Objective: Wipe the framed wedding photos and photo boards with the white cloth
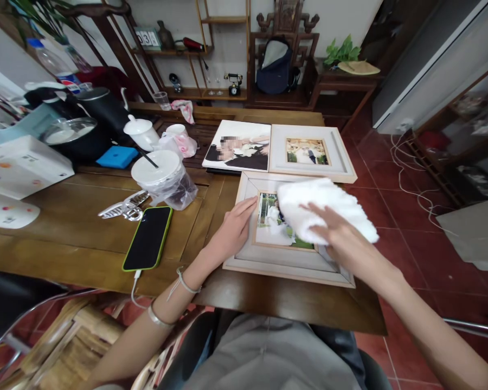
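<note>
The frame lies flat on the bench, near its right end. The left hand rests on the frame's left side, palm down, fingers outstretched and close beside one another, pinching nothing. The right hand lies over a white cloth, fingers partly spread; blur hides whether it pinches the cloth. The cloth covers the upper right of the frame and part of its photo. Just beyond lie a second frame and, left of that, a portrait. A phone and a lidded cup stand to the left.
</note>
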Demonstrator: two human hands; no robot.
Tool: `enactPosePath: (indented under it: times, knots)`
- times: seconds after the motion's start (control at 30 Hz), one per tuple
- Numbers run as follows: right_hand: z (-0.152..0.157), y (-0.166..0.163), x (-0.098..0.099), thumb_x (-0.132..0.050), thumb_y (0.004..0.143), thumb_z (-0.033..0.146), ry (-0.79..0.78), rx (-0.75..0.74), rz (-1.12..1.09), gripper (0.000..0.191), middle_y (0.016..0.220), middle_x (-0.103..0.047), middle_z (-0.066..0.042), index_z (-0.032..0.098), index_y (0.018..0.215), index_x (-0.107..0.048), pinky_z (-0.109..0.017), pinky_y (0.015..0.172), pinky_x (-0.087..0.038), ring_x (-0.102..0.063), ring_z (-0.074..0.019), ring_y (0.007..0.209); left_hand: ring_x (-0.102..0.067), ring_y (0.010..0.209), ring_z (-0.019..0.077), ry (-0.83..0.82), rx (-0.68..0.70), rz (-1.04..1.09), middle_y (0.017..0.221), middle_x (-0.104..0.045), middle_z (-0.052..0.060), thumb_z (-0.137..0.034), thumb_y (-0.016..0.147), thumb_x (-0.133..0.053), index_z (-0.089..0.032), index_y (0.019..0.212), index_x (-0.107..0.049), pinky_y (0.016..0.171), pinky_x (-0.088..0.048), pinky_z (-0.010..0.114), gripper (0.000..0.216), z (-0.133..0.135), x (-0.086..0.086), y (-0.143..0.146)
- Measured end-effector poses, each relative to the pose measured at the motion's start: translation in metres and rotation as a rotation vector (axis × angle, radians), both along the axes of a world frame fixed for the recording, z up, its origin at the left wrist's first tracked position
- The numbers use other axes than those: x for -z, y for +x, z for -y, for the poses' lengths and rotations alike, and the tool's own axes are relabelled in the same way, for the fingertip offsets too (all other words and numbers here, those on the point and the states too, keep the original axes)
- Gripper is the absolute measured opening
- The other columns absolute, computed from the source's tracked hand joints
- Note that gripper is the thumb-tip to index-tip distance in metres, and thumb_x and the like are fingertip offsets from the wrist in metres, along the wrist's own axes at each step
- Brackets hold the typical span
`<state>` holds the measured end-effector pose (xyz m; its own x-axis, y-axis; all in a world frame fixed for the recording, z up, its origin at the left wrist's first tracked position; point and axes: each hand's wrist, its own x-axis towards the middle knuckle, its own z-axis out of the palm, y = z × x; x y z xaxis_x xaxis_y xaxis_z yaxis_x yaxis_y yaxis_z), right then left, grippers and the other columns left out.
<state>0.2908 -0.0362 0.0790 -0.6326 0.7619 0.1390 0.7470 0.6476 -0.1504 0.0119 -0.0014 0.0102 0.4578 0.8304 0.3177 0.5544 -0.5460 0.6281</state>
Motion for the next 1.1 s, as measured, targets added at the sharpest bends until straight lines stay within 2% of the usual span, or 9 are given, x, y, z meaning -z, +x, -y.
enactPosePath:
  times: [0.13,0.2,0.27,0.37,0.47,0.6,0.73,0.9,1.1]
  knots:
    - [-0.058,-0.004,0.011,-0.044,0.065,-0.007,0.217,0.167,0.034,0.048,0.153,-0.033,-0.008,0.015,0.101,-0.068,-0.060,0.114,-0.026,-0.020,-0.0351,0.143,-0.036,0.139,0.0235,-0.016,-0.009,-0.015,0.146,-0.044,0.013,-0.005,0.091,-0.032,-0.017,0.141,-0.043,0.114,-0.031,0.051,0.052,-0.001,0.000,0.000]
    - [-0.072,-0.012,0.014,-0.045,0.066,-0.007,0.234,0.163,0.116,0.051,0.151,-0.037,-0.009,0.015,0.106,-0.068,-0.061,0.113,-0.027,-0.021,-0.0373,0.142,-0.036,0.139,0.0234,-0.019,-0.016,-0.013,0.146,-0.045,0.013,-0.005,0.091,-0.032,-0.017,0.140,-0.043,0.114,-0.031,0.051,0.052,-0.001,0.001,0.000]
    - [-0.072,-0.022,0.015,-0.046,0.067,-0.006,0.191,0.132,0.194,0.052,0.149,-0.041,-0.011,0.015,0.109,-0.068,-0.063,0.111,-0.029,-0.023,-0.0397,0.141,-0.037,0.139,0.0232,-0.020,-0.020,-0.009,0.146,-0.045,0.013,-0.005,0.091,-0.032,-0.017,0.140,-0.043,0.114,-0.032,0.050,0.051,-0.001,0.001,0.000]
    - [-0.046,-0.034,0.012,-0.048,0.069,-0.003,0.090,0.080,0.228,0.048,0.147,-0.042,-0.017,0.012,0.110,-0.069,-0.064,0.108,-0.030,-0.027,-0.0435,0.139,-0.037,0.138,0.0231,-0.015,-0.021,-0.007,0.146,-0.045,0.013,-0.006,0.092,-0.032,-0.017,0.139,-0.044,0.114,-0.033,0.050,0.050,-0.001,0.000,0.000]
    - [-0.001,-0.037,0.001,-0.051,0.068,0.000,-0.047,-0.035,0.193,0.044,0.146,-0.042,-0.020,0.011,0.106,-0.070,-0.062,0.109,-0.030,-0.030,-0.0435,0.137,-0.038,0.138,0.0234,-0.007,-0.027,-0.008,0.145,-0.045,0.014,-0.006,0.092,-0.032,-0.016,0.139,-0.044,0.114,-0.033,0.050,0.050,0.000,-0.001,0.001]
    - [0.055,-0.031,-0.024,-0.050,0.064,0.001,-0.201,-0.154,0.066,0.046,0.144,-0.047,-0.014,0.018,0.102,-0.070,-0.052,0.105,-0.042,-0.041,-0.0354,0.133,-0.038,0.138,0.0232,0.000,-0.037,0.003,0.145,-0.045,0.014,-0.006,0.092,-0.032,-0.017,0.139,-0.044,0.114,-0.033,0.050,0.050,0.001,-0.002,0.002]
    - [0.073,-0.030,-0.036,-0.046,0.056,0.000,-0.265,-0.137,-0.057,0.049,0.139,-0.054,-0.003,0.024,0.093,-0.069,-0.043,0.102,-0.047,-0.049,-0.0259,0.129,-0.038,0.138,0.0234,0.000,-0.034,0.001,0.145,-0.045,0.014,-0.005,0.091,-0.032,-0.016,0.139,-0.043,0.114,-0.033,0.050,0.051,0.001,-0.002,0.002]
    - [0.039,-0.035,-0.012,-0.048,0.055,-0.001,-0.228,-0.088,-0.033,0.055,0.146,-0.045,-0.011,0.018,0.103,-0.068,-0.051,0.113,-0.032,-0.039,-0.0280,0.135,-0.038,0.138,0.0232,-0.004,-0.019,-0.003,0.146,-0.045,0.014,-0.002,0.088,-0.032,-0.015,0.139,-0.044,0.114,-0.033,0.050,0.053,0.000,-0.001,0.001]
    - [-0.029,-0.032,0.005,-0.047,0.060,-0.009,0.050,0.048,0.098,0.058,0.153,-0.031,-0.011,0.015,0.108,-0.068,-0.056,0.116,-0.022,-0.021,-0.0329,0.143,-0.037,0.138,0.0229,0.017,0.017,0.018,0.146,-0.045,0.013,0.001,0.086,-0.031,-0.017,0.139,-0.044,0.114,-0.033,0.052,0.057,-0.002,0.001,-0.002]
